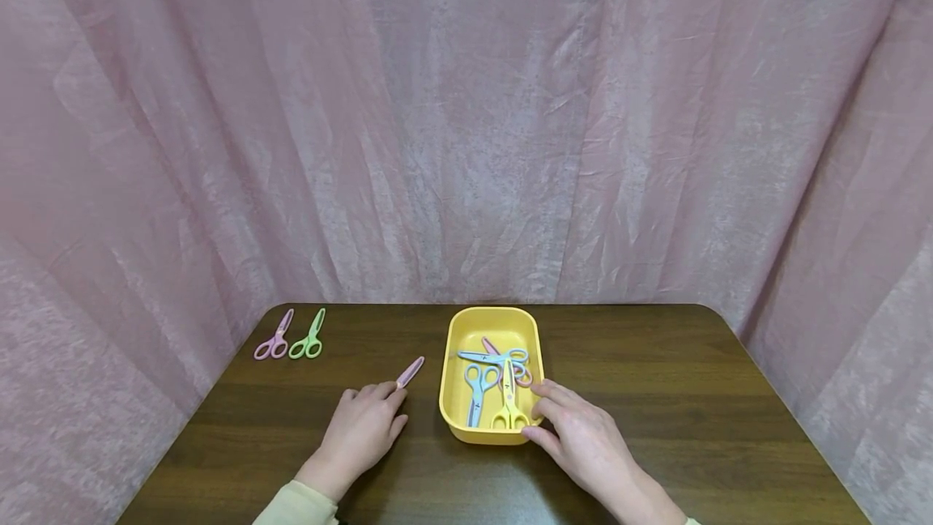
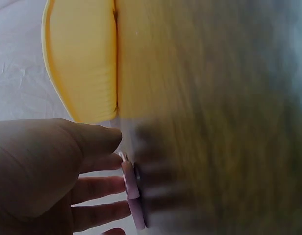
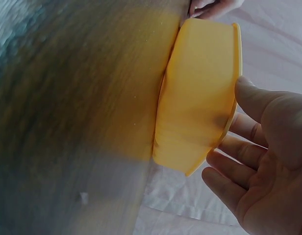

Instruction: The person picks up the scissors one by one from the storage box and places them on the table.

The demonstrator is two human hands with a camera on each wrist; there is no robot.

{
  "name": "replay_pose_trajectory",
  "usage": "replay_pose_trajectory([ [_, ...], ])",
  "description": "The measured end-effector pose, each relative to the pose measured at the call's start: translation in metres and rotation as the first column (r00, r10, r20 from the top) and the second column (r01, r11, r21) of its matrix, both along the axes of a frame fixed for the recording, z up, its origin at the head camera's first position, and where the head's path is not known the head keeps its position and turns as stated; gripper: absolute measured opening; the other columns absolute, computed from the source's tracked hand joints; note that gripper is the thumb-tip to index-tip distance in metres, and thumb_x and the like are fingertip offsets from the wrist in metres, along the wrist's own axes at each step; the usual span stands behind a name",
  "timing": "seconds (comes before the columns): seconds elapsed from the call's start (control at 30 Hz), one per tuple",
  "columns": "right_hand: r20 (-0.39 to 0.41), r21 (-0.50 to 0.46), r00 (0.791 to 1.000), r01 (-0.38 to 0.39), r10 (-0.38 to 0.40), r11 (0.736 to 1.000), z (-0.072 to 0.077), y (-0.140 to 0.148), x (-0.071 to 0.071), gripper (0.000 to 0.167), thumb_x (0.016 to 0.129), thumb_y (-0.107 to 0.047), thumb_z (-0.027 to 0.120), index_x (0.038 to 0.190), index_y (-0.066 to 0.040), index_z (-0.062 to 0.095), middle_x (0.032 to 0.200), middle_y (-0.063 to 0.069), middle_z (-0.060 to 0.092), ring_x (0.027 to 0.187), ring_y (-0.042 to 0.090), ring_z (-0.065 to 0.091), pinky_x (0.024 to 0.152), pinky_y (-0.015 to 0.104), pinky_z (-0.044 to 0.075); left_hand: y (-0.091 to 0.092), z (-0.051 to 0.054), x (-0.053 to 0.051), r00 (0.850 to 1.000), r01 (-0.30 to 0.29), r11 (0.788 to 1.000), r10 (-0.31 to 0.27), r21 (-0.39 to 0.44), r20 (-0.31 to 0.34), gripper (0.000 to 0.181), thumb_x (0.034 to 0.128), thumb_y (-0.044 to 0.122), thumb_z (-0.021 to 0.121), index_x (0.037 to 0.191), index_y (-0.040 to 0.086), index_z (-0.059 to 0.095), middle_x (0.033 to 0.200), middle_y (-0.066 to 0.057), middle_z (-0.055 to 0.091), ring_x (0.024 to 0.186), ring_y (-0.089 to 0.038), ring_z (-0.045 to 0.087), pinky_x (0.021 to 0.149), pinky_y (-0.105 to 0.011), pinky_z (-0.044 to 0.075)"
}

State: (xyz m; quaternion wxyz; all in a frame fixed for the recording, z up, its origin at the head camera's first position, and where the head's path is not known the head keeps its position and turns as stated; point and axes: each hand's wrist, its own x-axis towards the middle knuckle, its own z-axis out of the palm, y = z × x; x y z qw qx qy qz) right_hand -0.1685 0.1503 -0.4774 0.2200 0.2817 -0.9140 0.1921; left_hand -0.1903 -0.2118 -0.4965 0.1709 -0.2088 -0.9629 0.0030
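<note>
A pair of pale pink scissors (image 1: pixel 411 373) lies on the table under my left hand (image 1: pixel 363 428), whose fingertips touch it from above. In the left wrist view the fingers reach straight to the lilac-pink scissors (image 2: pixel 130 178), and the thumb stays apart from it. My right hand (image 1: pixel 583 432) holds the near right corner of a yellow plastic box (image 1: pixel 446 395), thumb at the near rim and bent fingers along the right side. Inside the box lie two light blue scissors (image 1: pixel 476 395), yellow scissors (image 1: pixel 509 395) and partly covered pink scissors (image 1: pixel 489 344).
Lilac scissors (image 1: pixel 273 343) and green scissors (image 1: pixel 309 340) lie side by side at the table's far left. A pink curtain (image 1: pixel 496 144) hangs behind the brown wooden table (image 1: pixel 656 371) and along both sides.
</note>
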Motion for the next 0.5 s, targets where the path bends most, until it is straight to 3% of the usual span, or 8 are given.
replay_pose_trajectory([
  [0.3, 0.023, 0.012, 1.000, 0.005, -0.006, 1.000, 0.0008, 0.0003, -0.0003, 0.027, 0.090, -0.039, 0.092, 0.092, -0.020, 0.074, 0.136, 0.000, 0.076, 0.133, 0.021, 0.069, 0.094, 0.045, 0.062, 0.0036, -0.0006, 0.0061, 0.997, 0.066, 0.998, -0.065, 0.018, -0.031, 0.040, 0.0885, 0.027, 0.092, 0.115, 0.002, 0.077, 0.116, -0.014, 0.073, 0.105, -0.035, 0.074, 0.092, -0.058, 0.057],
  [0.5, 0.033, 0.010, 0.999, 0.007, -0.007, 1.000, 0.0015, -0.0003, 0.0004, 0.026, 0.090, -0.038, 0.092, 0.093, -0.019, 0.074, 0.136, 0.000, 0.076, 0.134, 0.020, 0.068, 0.096, 0.045, 0.062, 0.0052, 0.0004, 0.0101, 0.996, 0.074, 0.997, -0.073, 0.024, -0.046, 0.040, 0.0862, 0.025, 0.094, 0.113, 0.001, 0.076, 0.109, -0.014, 0.072, 0.098, -0.034, 0.073, 0.098, -0.058, 0.056],
])
